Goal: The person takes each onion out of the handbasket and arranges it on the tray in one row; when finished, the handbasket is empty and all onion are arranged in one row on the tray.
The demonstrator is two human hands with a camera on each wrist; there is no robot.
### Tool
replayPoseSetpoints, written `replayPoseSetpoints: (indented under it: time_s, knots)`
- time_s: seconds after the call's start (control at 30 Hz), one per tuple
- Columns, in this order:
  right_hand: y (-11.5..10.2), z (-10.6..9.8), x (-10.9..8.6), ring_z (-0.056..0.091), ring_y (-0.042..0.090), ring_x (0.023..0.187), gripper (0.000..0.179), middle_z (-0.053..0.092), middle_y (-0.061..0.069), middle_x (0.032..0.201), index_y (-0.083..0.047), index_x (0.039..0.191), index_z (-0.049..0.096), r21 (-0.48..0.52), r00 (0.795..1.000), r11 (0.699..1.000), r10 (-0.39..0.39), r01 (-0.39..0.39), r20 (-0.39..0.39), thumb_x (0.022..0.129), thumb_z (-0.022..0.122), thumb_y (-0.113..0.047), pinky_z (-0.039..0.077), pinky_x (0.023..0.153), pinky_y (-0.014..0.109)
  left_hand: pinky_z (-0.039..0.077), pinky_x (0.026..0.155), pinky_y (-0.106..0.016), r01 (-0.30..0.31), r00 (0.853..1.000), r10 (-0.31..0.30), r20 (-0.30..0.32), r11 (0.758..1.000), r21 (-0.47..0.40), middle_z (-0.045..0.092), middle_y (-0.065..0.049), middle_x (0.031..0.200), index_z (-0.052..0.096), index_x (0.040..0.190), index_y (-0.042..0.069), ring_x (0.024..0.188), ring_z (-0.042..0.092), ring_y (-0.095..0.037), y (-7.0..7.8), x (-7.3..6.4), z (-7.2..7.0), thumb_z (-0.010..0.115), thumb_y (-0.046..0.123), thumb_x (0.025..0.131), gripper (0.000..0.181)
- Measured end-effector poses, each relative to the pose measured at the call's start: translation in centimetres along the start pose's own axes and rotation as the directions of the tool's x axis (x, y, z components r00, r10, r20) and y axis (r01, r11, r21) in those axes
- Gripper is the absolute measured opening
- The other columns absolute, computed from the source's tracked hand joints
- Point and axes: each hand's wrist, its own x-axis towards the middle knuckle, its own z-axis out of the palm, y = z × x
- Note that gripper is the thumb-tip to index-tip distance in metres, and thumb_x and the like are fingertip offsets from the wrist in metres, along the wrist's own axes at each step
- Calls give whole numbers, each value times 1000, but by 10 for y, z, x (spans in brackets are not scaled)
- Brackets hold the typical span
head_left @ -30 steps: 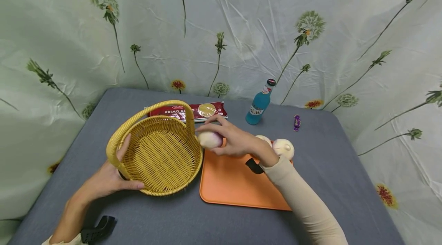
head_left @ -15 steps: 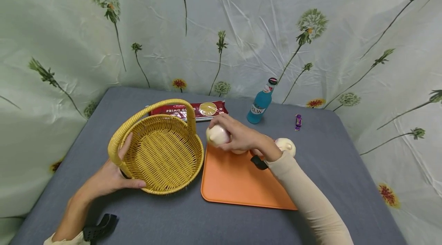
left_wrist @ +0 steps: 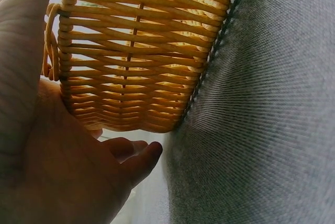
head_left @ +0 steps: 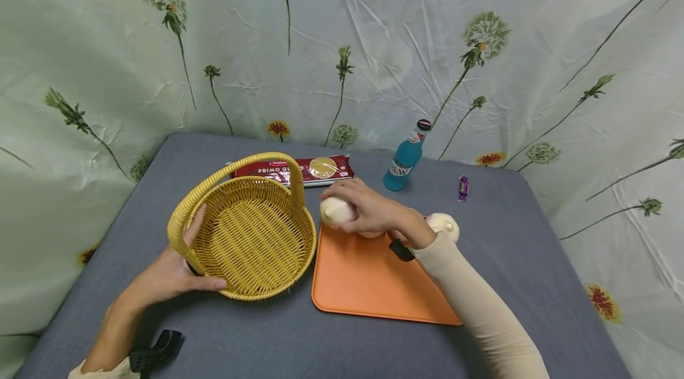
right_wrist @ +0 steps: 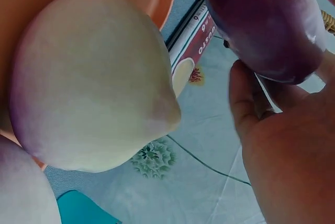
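Observation:
My left hand (head_left: 168,275) holds the left rim of a yellow wicker basket (head_left: 251,242), thumb over the front edge and a finger behind the handle's base. In the left wrist view, the hand lies along the woven wall (left_wrist: 136,56). My right hand (head_left: 371,209) grips a white and purple turnip (head_left: 336,211) over the back left corner of an orange tray (head_left: 374,284). Its purple side (right_wrist: 267,25) shows in the right wrist view. Another turnip (head_left: 371,234) peeks out below that hand, and one more (head_left: 442,226) sits at the tray's back right. The right forearm partly hides the tray.
Behind the basket lies a red packet (head_left: 323,169) marked Primo Gusto. A blue bottle (head_left: 405,159) stands behind the tray, with a small purple-wrapped candy (head_left: 463,188) to its right. A flowered curtain (head_left: 374,40) hangs at the table's back edge.
My right hand has moved the turnip right, from beside the basket's rim to over the tray corner, and turned it so its pale tip faces forward. The left hand still holds the basket.

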Motion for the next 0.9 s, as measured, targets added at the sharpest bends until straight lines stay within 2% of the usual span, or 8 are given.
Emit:
replayPoseSetpoints:
  time_s: [0.17,0.37,0.63,0.9]
  knots:
    - [0,-1,0,45,27,121,55,52,11,137,-11,133,57,17,1000,999,30,-30,-5,83,79,-20,44,96,42,11,103,2,-10,1000,10,1,1000,7,4,-31,163,-11,161,17,143,9,4,0,0,0,95,7,60,147]
    - [3,-1,1,51,28,113,57,50,14,130,-9,132,54,9,998,998,61,-61,-11,82,80,-20,49,93,42,10,103,2,-4,1000,4,1,1000,12,3,-30,164,-11,161,18,143,9,3,-1,0,1,96,8,60,148]
    - [5,3,1,51,25,114,56,51,13,133,-13,136,56,7,995,995,95,-95,20,86,78,-26,48,94,41,9,104,1,-25,1000,25,-9,999,27,5,-31,163,-10,161,15,142,9,6,-4,0,1,97,9,58,148]
    - [7,5,2,51,26,115,56,50,14,134,-11,137,55,-3,995,995,99,-99,30,88,77,-26,47,96,40,7,104,1,-17,1000,18,-14,998,56,5,-31,163,-10,161,16,141,6,10,-4,-1,1,97,12,57,149]
